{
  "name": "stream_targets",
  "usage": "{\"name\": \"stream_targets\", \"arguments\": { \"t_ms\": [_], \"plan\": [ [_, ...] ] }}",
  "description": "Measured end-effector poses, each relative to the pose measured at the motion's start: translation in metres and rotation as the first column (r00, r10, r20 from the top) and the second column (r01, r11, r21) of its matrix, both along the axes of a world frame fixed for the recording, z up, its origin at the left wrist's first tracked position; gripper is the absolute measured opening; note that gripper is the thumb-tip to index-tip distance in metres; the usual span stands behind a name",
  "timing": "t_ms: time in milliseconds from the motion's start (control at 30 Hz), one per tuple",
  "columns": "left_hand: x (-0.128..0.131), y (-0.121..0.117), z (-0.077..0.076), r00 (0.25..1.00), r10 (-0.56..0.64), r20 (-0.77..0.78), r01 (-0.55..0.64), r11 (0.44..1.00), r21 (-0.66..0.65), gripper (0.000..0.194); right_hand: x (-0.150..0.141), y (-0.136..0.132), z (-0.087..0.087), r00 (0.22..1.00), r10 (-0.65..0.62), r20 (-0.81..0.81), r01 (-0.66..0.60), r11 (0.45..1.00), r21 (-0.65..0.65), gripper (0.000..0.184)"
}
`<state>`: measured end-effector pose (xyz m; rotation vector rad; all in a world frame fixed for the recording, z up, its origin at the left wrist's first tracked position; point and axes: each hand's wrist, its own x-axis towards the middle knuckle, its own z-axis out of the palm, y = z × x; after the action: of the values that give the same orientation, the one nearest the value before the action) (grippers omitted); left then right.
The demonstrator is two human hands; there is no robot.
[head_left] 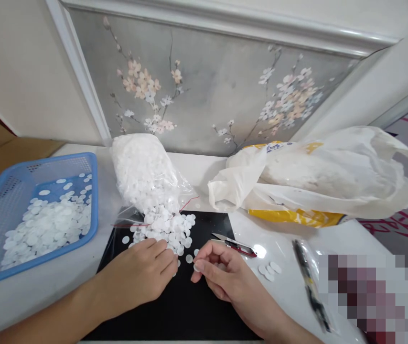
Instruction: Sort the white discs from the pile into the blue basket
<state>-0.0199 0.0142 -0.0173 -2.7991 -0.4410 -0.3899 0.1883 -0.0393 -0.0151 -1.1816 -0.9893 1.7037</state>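
Observation:
White round discs (170, 229) spill from a clear plastic bag (144, 167) onto a black board (189, 306). My left hand (143, 272) is at the near edge of this heap, palm down with fingers curled; whatever they hold is hidden beneath. Between thumb and forefinger, my right hand (225, 274) pinches a small white disc (196, 268) above the board. More discs show partly behind its fingers. Just beyond that hand lies a pair of thread snips (238, 246) with a red part, blades toward the left.
On the left stands a blue plastic basket (94, 200) with many white discs inside. A white and yellow carrier bag (318, 191) lies at the back right. Several loose discs (270, 271) and a black pen-like item in clear wrapping (309, 282) lie to the right.

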Motion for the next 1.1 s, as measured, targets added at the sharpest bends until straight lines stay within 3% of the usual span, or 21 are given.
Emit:
{"name": "stream_targets", "arguments": {
  "t_ms": [100, 133, 167, 200, 267, 300, 333, 367, 400, 500, 767, 967, 1100],
  "plan": [
    [0.003, 0.0, -0.001, 0.997, 0.045, 0.059, -0.038, 0.992, -0.118, 0.022, 0.0, 0.0, -0.001, 0.999, -0.001, 0.048, 0.0, 1.0, 0.025, 0.038],
    [0.004, 0.0, -0.001, 0.989, 0.1, 0.109, -0.072, 0.969, -0.237, 0.023, 0.0, 0.0, -0.002, 0.998, 0.0, 0.06, -0.001, 1.0, 0.029, 0.039],
    [0.006, -0.001, 0.001, 0.972, 0.188, 0.142, -0.118, 0.909, -0.399, 0.023, 0.0, 0.0, -0.002, 0.998, 0.004, 0.069, -0.006, 0.999, 0.033, 0.04],
    [0.007, -0.003, 0.003, 0.945, 0.296, 0.141, -0.163, 0.797, -0.581, 0.023, 0.0, 0.0, -0.003, 0.997, 0.009, 0.078, -0.012, 0.999, 0.037, 0.04],
    [0.01, -0.006, 0.009, 0.87, 0.494, 0.009, -0.239, 0.438, -0.866, 0.022, 0.0, 0.001, -0.004, 0.995, 0.021, 0.094, -0.025, 0.999, 0.044, 0.04],
    [0.012, -0.008, 0.013, 0.837, 0.542, -0.071, -0.248, 0.26, -0.933, 0.024, 0.001, 0.001, -0.004, 0.994, 0.028, 0.101, -0.033, 0.998, 0.048, 0.039],
    [0.013, -0.009, 0.016, 0.816, 0.563, -0.129, -0.236, 0.121, -0.964, 0.026, 0.001, 0.001, -0.005, 0.994, 0.037, 0.105, -0.042, 0.998, 0.049, 0.038],
    [0.013, -0.01, 0.019, 0.806, 0.569, -0.16, -0.212, 0.026, -0.977, 0.027, 0.001, 0.001, -0.005, 0.993, 0.046, 0.11, -0.051, 0.998, 0.048, 0.038],
    [0.013, -0.011, 0.021, 0.806, 0.569, -0.166, -0.182, -0.029, -0.983, 0.027, 0.001, 0.001, -0.005, 0.992, 0.054, 0.114, -0.059, 0.997, 0.045, 0.037],
    [0.012, -0.011, 0.021, 0.819, 0.554, -0.149, -0.12, -0.089, -0.989, 0.03, 0.001, -0.001, -0.005, 0.991, 0.068, 0.115, -0.072, 0.997, 0.03, 0.038],
    [0.011, -0.008, 0.023, 0.815, 0.561, -0.144, -0.078, -0.14, -0.987, 0.03, 0.002, 0.0, 0.001, 0.994, 0.079, 0.073, -0.08, 0.997, 0.011, 0.036],
    [0.01, -0.007, 0.023, 0.807, 0.579, -0.113, 0.182, -0.428, -0.885, 0.023, 0.0, -0.002, 0.007, 0.996, 0.081, 0.039, -0.082, 0.997, 0.011, 0.028],
    [0.01, -0.007, 0.022, 0.793, 0.607, -0.046, 0.332, -0.495, -0.803, 0.018, 0.0, -0.003, 0.006, 0.997, 0.077, 0.03, -0.076, 0.997, -0.005, 0.03]
  ]
}}
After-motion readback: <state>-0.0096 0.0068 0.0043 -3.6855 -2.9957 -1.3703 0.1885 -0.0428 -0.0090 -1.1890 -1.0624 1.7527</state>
